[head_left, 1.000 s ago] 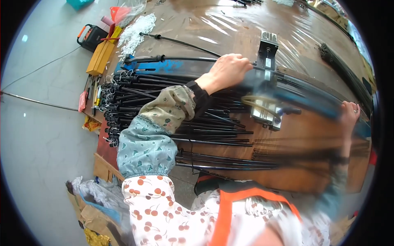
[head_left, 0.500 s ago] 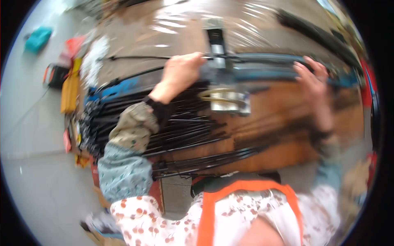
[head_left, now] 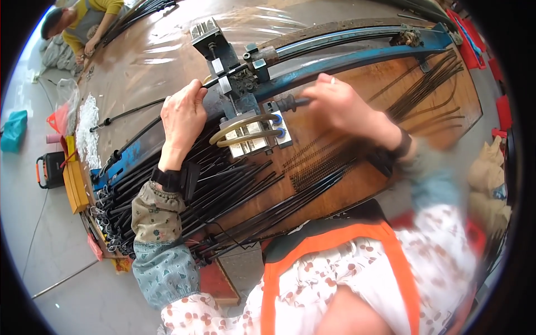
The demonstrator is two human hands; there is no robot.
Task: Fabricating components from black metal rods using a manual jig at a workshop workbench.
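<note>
My left hand (head_left: 183, 116) pinches a thin black cable (head_left: 138, 108) just left of a metal clamp fixture (head_left: 233, 89). The cable passes through the fixture toward a long rail (head_left: 335, 40) on a blue beam (head_left: 335, 70). In front of the clamp sits a silver valve block (head_left: 283, 124) with yellowish hoses (head_left: 245, 124) curving from it. My right hand (head_left: 343, 106), somewhat blurred, has its fingers curled at the end of the block's black lever (head_left: 290, 103). Its fingertips are partly hidden.
Bundles of black cables (head_left: 223, 195) cover the wooden table's near left, with thin dark rods (head_left: 427, 84) at right. White scraps (head_left: 89, 131) lie at the left edge. A person in a yellow top (head_left: 84, 28) works at the far left. Red bins (head_left: 468, 42) stand at right.
My view has shifted, so the fixture appears farther left and tilted. My right hand has come from the rail's right part to the lever. The left hand stays beside the clamp.
</note>
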